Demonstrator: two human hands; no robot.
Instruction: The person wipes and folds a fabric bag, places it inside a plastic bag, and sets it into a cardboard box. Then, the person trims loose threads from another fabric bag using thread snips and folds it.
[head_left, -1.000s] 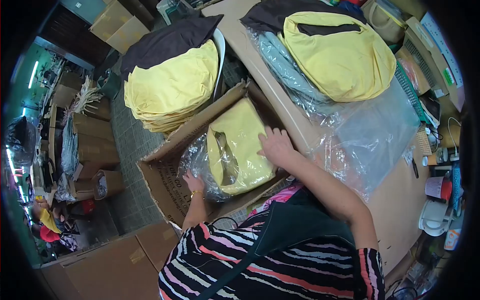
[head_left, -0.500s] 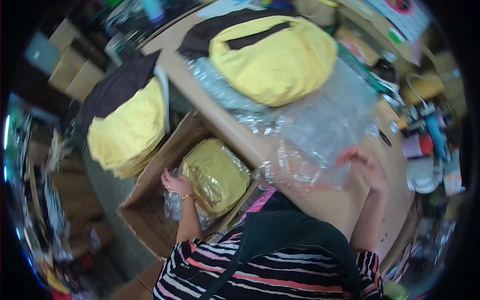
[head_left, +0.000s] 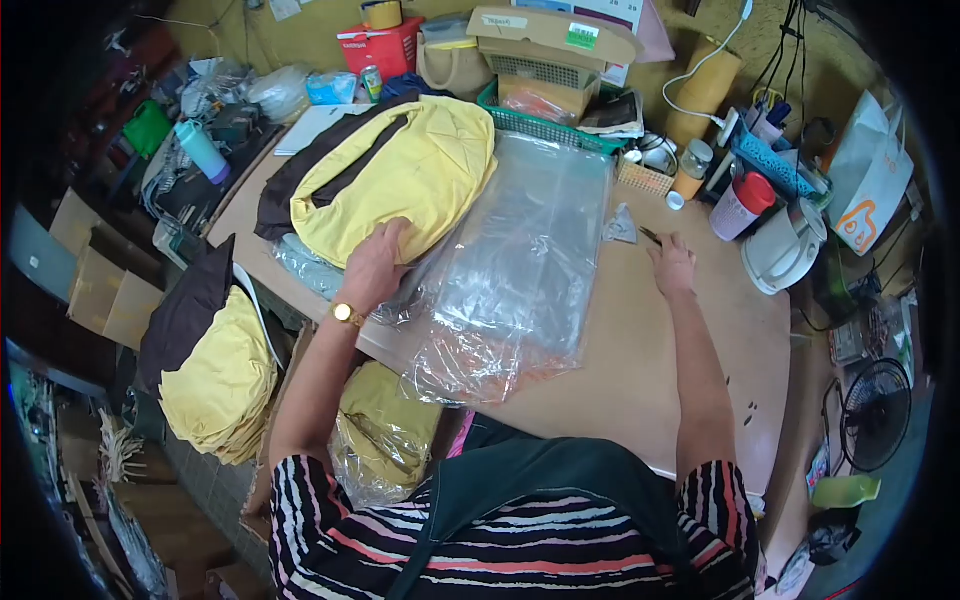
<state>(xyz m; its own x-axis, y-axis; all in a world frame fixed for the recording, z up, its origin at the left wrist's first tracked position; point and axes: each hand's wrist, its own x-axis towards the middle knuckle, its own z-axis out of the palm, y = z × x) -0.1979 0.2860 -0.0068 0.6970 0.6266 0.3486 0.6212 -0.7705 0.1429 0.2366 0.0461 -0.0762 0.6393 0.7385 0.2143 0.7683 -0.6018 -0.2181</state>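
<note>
My left hand [head_left: 375,262], with a gold watch on the wrist, is at the near edge of a yellow fabric bag [head_left: 445,165] on the table. Its fingers are curled on the fabric. The bag has a handle opening and lies on dark brown pieces. My right hand [head_left: 676,265] is low over the table, fingers drawn together at one end of a small dark pointed tool, which looks like thread snips [head_left: 651,236]. Between my hands, clear plastic bags [head_left: 530,240] lie in a flat stack. Below them, a yellow bag in clear plastic [head_left: 385,430] sits in a cardboard box [head_left: 262,490].
A pile of yellow and brown bags [head_left: 220,380] stands left of the box. Along the back are a green basket [head_left: 550,130] and a carton [head_left: 555,35]. A red-lidded cup [head_left: 745,205] and a white kettle [head_left: 787,247] stand at the right.
My left hand has left the wrapped bag in the box and is now at the yellow bag on the table. My right hand has moved across to the small dark tool. The view has turned.
</note>
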